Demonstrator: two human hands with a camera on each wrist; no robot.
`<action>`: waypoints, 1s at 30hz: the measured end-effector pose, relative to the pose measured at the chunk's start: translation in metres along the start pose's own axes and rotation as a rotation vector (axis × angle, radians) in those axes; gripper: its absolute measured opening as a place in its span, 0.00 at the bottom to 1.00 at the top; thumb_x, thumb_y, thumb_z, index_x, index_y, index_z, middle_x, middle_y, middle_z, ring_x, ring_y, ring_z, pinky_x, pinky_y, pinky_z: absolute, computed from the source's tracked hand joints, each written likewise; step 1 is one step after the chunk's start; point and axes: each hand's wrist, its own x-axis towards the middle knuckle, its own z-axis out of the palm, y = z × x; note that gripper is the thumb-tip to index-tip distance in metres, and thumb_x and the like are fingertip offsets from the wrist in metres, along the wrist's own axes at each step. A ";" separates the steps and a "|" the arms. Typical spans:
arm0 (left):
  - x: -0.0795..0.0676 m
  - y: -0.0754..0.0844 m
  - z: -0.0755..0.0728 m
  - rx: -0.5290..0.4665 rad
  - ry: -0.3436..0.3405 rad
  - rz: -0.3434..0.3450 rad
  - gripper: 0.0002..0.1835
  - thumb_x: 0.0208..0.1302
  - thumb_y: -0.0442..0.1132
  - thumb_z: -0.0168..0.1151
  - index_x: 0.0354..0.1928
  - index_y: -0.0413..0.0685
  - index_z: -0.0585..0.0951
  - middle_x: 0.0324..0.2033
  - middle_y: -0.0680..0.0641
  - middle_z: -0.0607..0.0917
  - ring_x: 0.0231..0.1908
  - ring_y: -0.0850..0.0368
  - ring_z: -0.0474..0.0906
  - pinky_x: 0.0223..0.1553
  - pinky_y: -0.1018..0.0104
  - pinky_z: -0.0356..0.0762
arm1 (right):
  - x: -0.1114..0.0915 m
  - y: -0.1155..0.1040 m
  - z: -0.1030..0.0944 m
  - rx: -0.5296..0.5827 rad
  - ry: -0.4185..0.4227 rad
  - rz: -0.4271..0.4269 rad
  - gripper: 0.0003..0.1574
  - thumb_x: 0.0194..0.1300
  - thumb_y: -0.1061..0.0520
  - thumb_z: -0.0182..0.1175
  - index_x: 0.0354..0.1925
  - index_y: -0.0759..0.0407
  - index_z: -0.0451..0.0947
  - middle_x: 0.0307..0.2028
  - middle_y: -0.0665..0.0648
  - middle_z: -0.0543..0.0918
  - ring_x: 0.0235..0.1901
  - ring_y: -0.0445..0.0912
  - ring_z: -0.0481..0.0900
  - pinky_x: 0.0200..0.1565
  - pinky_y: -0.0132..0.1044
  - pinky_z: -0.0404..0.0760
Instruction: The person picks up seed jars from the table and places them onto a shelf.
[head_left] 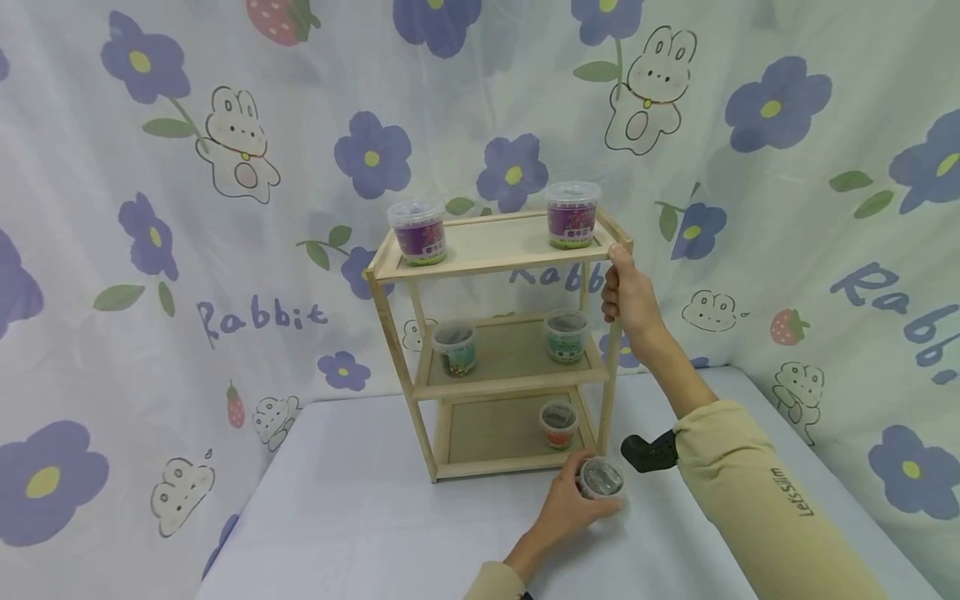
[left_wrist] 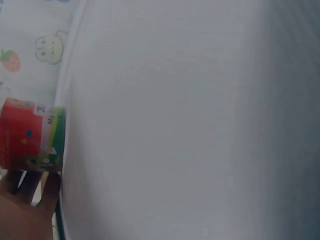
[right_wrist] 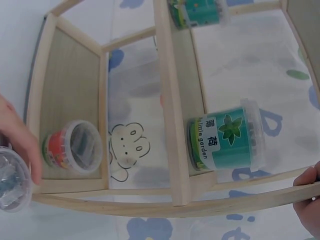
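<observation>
My left hand point(head_left: 566, 504) grips a small plastic cup point(head_left: 602, 477) with a clear lid, just in front of the lower right corner of a wooden shelf point(head_left: 517, 389). In the left wrist view the cup's red label point(left_wrist: 25, 135) shows, with fingers along its side. My right hand point(head_left: 632, 304) holds the shelf's upper right front corner, its fingers curled around the frame. A like cup with a red label point(head_left: 558, 425) stands on the right of the bottom tier, just behind the held one.
Two cups with green labels stand on the middle tier, left point(head_left: 456, 348) and right point(head_left: 566, 336). On the top tier are two purple-labelled cups, left point(head_left: 418, 233) and right point(head_left: 572, 215). A white cloth covers the table point(head_left: 337, 500); a patterned curtain point(head_left: 300, 242) hangs behind.
</observation>
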 end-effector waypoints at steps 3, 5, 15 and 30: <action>-0.001 -0.001 -0.001 -0.012 0.006 0.012 0.41 0.52 0.47 0.75 0.68 0.52 0.68 0.52 0.55 0.78 0.48 0.65 0.75 0.49 0.68 0.73 | -0.001 0.000 0.000 0.002 -0.008 0.000 0.34 0.72 0.29 0.41 0.20 0.49 0.52 0.16 0.46 0.55 0.19 0.41 0.52 0.30 0.38 0.57; -0.001 -0.001 -0.002 -0.012 0.009 0.019 0.41 0.52 0.47 0.75 0.67 0.52 0.68 0.51 0.54 0.79 0.47 0.65 0.75 0.48 0.69 0.73 | -0.001 0.000 0.000 0.006 -0.014 -0.004 0.34 0.72 0.29 0.41 0.20 0.49 0.51 0.17 0.46 0.54 0.19 0.41 0.51 0.30 0.38 0.57; -0.004 0.001 -0.007 0.023 0.049 0.008 0.40 0.52 0.49 0.76 0.67 0.53 0.70 0.50 0.55 0.80 0.44 0.65 0.75 0.46 0.69 0.73 | -0.002 0.001 -0.001 0.002 -0.022 -0.014 0.34 0.72 0.29 0.40 0.20 0.49 0.51 0.17 0.46 0.54 0.19 0.42 0.51 0.30 0.38 0.57; -0.007 0.001 -0.023 0.049 0.104 -0.005 0.39 0.51 0.49 0.75 0.66 0.48 0.72 0.47 0.54 0.81 0.41 0.65 0.76 0.44 0.70 0.74 | -0.002 0.001 -0.002 0.000 -0.018 -0.015 0.33 0.72 0.30 0.40 0.20 0.49 0.52 0.16 0.46 0.54 0.19 0.42 0.51 0.30 0.39 0.57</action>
